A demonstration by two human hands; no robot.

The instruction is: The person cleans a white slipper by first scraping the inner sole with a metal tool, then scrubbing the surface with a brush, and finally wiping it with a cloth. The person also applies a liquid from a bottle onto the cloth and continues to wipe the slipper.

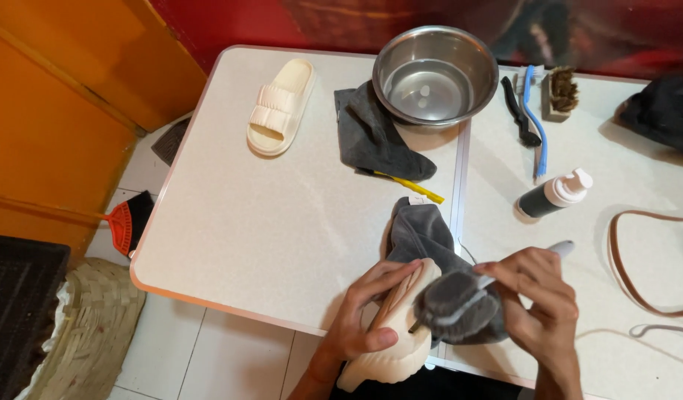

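My left hand (pixel 367 315) grips a cream slide sandal (pixel 389 352) at the table's near edge, tilted on its side. My right hand (pixel 538 304) holds a brush with a grey bristle head (pixel 456 304) and a pale handle tip (pixel 562 248), the head pressed against the sandal. A grey cloth (pixel 423 233) lies on the table just behind both hands. The matching cream sandal (pixel 280 107) rests alone at the far left of the white table (pixel 282 222).
A steel bowl (pixel 435 74) stands at the back with a second grey cloth (pixel 371 137) and a yellow stick (pixel 415 189) beside it. To the right lie toothbrushes (pixel 532 118), a wooden brush (pixel 562 90), a pump bottle (pixel 552 195), a brown strap (pixel 630 259) and a dark bag (pixel 664 111). A red broom (pixel 123 222) and a woven basket (pixel 89 326) are on the floor at left.
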